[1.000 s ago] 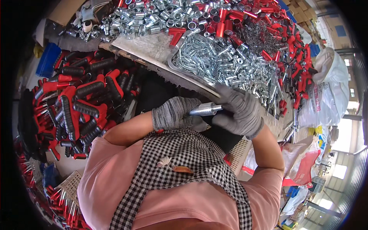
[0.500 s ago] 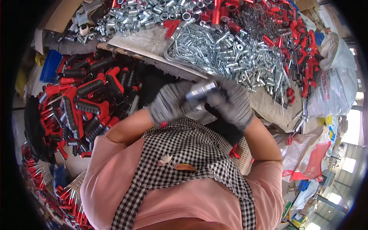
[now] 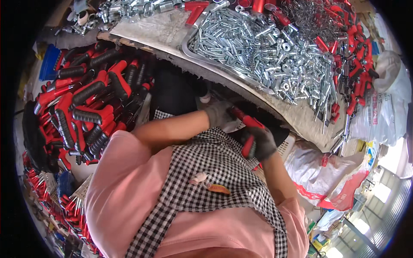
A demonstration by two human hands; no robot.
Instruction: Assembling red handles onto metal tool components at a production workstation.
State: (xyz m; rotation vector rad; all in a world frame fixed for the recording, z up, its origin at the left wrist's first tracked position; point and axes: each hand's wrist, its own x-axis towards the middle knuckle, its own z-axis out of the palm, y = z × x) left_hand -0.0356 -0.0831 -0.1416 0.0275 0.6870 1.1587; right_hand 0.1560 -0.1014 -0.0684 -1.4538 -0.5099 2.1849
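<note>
Below the bench edge, my right hand (image 3: 265, 145), in a grey knit glove, is closed round a red pistol-grip tool (image 3: 249, 120) with a black grip. The tool's front slants up and left toward my left hand (image 3: 219, 115), also gloved. My left hand is at or beside the tool's front end; its fingers are dark and partly hidden, and I cannot tell whether they grip it. Beyond the hands, loose metal pins and sleeves (image 3: 232, 41) fill a metal tray (image 3: 187, 50) on the bench.
Red-and-black pistol-grip tools (image 3: 88, 101) are heaped at the left, beside a blue bin (image 3: 49, 62). The bench's ragged edge (image 3: 206, 72) runs just beyond my hands. Wire springs (image 3: 312, 23) and red parts lie at the far right. A white-and-red sack (image 3: 327, 172) stands right.
My hands have moved down, nearer my apron, and my left hand has shifted right. The blurred silver piece between them no longer shows; the red tool is now visible. The whole view has shifted slightly.
</note>
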